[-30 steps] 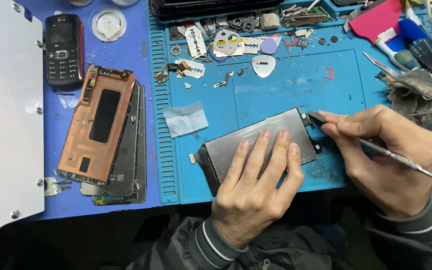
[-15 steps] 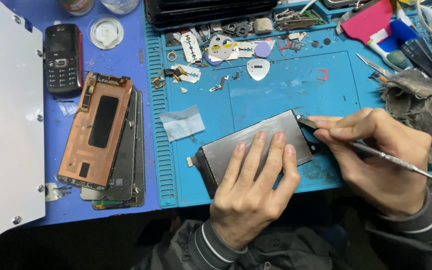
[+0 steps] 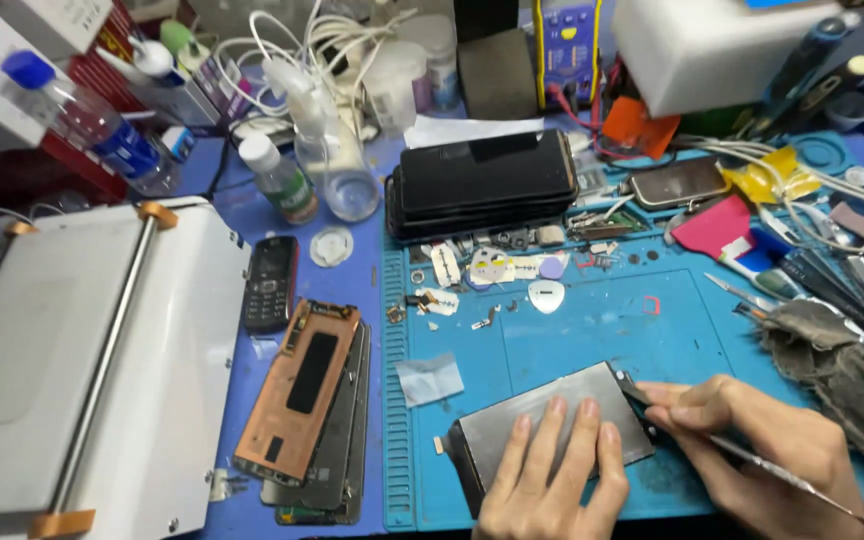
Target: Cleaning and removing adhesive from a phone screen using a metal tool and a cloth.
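Observation:
A grey phone screen panel [image 3: 527, 410] lies back-up on the blue work mat [image 3: 592, 330], near the front edge. My left hand [image 3: 550, 478] presses flat on it with the fingers spread. My right hand [image 3: 767, 450] holds a thin metal tool [image 3: 787, 478] like a pen, its dark tip at the panel's upper right corner. A loose grey film piece [image 3: 429, 379] rests on the mat left of the panel.
A stack of phone panels with a copper-backed one [image 3: 300, 392] on top sits left of the mat, beside a black keypad phone [image 3: 270, 283] and a white machine [image 3: 82, 370]. Black phones [image 3: 482, 178], bottles [image 3: 282, 180], small parts, picks [image 3: 546, 295], tools and a grey rag [image 3: 837, 375] crowd the back and right.
The view has tilted up, showing the back of the bench. Both hands and the panel now sit lower in the picture; their grip and pose look the same.

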